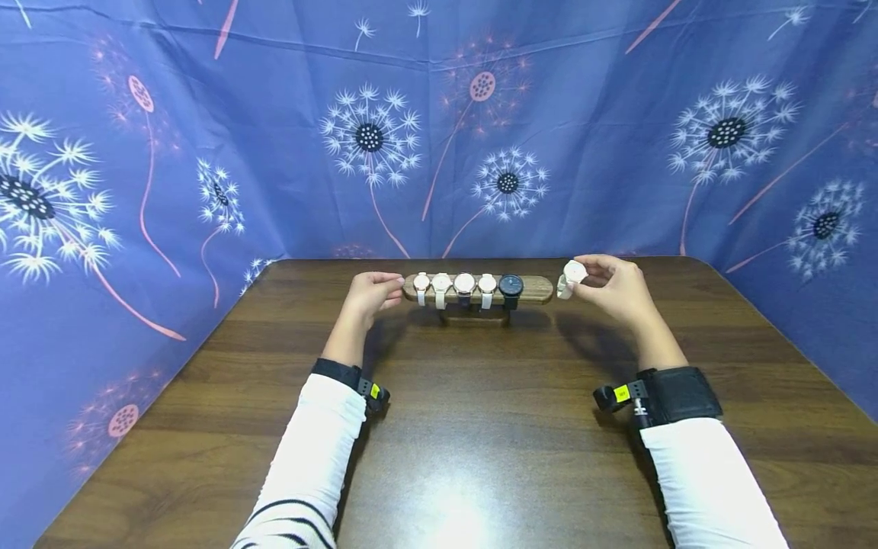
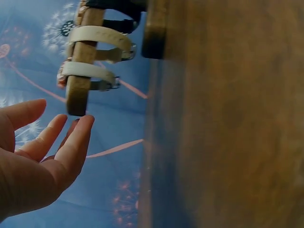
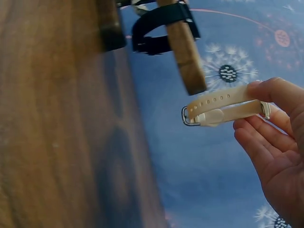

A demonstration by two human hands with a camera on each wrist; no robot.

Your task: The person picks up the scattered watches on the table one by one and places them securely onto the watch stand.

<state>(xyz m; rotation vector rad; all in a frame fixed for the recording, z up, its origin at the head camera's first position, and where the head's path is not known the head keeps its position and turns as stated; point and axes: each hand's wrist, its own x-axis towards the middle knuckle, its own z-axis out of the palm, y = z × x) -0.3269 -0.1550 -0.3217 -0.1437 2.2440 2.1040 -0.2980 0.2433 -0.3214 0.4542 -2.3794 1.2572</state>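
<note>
My right hand (image 1: pixel 613 286) pinches the cream watch (image 1: pixel 572 275) right of centre frame, beside the wooden rack (image 1: pixel 536 289). Light, floppy strap; I'd grip the case. Left hand (image 1: pixel 370 293) loose at rack's end.

No text, label, brand, number or sign can be read anywhere.

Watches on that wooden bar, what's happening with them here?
A person sits at a wooden table with a wooden watch stand holding five watches: four pale ones and a black one. The right hand pinches a sixth, cream-strapped watch just off the bar's free right end. The left hand is at the bar's left end, fingers relaxed; whether it touches the bar is unclear.
</note>
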